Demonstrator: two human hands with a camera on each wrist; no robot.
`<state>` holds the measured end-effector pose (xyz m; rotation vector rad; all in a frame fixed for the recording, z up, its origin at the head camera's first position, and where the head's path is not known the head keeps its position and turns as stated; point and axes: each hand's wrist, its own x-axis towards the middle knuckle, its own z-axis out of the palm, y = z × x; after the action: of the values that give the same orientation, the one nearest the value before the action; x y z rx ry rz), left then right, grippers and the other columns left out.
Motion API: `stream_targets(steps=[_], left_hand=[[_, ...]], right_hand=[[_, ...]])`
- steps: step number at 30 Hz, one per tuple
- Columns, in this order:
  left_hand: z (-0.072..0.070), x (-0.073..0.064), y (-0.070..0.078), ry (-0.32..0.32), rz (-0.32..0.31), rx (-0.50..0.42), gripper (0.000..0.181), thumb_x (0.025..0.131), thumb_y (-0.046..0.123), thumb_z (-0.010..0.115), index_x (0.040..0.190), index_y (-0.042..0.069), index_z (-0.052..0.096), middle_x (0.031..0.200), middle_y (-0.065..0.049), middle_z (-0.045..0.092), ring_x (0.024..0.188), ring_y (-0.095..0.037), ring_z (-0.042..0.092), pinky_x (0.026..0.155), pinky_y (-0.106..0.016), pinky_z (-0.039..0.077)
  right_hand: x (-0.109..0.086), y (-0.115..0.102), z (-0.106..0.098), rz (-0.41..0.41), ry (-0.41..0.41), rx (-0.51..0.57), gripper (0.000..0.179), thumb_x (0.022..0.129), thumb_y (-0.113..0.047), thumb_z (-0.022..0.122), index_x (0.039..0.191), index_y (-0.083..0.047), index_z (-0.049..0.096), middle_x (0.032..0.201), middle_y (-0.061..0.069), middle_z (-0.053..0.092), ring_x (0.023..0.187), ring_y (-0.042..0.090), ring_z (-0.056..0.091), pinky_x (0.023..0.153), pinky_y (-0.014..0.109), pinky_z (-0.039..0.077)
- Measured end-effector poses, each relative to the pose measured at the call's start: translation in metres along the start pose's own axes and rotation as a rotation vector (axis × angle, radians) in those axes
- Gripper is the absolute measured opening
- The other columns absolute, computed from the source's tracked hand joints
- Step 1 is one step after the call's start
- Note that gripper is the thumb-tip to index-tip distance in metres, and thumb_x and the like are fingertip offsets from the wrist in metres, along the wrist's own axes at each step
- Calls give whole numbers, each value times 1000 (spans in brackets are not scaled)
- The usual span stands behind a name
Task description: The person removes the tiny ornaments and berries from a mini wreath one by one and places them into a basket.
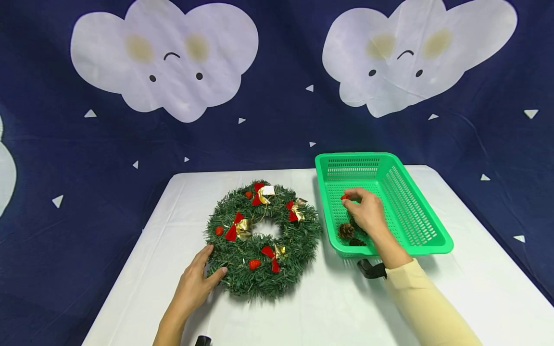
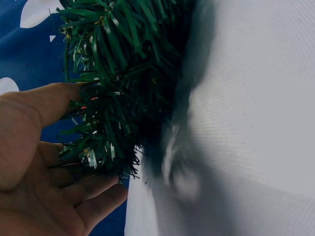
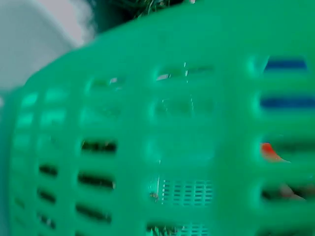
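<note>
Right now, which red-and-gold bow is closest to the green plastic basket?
The rightmost red-and-gold bow on the round green wreath; the other three bows sit farther left.

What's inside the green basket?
Brown pine cones sit at the near end. The right hand, pinching a small red ornament, blocks part of the view; whatever it covers can't be seen.
</note>
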<state>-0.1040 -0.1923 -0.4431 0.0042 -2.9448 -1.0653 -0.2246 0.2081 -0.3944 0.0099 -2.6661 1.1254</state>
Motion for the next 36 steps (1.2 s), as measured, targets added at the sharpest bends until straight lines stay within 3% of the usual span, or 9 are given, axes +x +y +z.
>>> stream_targets(steps=[26,36], left_hand=[[2,0,0,23,23,2,74,88,31,65,147,2,31,153,-19,29,136,-44,33,107,-62,31],[1,0,0,22,20,-1,74,88,32,65,147,3,30,153,-19,29,137,-44,32,107,-62,31]], right_hand=[[0,29,-24,12,-49,-115,29,90,-22,62,114,-7,65,105,16,71,93,35,64,73,41,48],[0,35,-30,25,-66,-140,30,91,-23,60,116,-6,64,109,18,69,96,37,63,78,48,48]])
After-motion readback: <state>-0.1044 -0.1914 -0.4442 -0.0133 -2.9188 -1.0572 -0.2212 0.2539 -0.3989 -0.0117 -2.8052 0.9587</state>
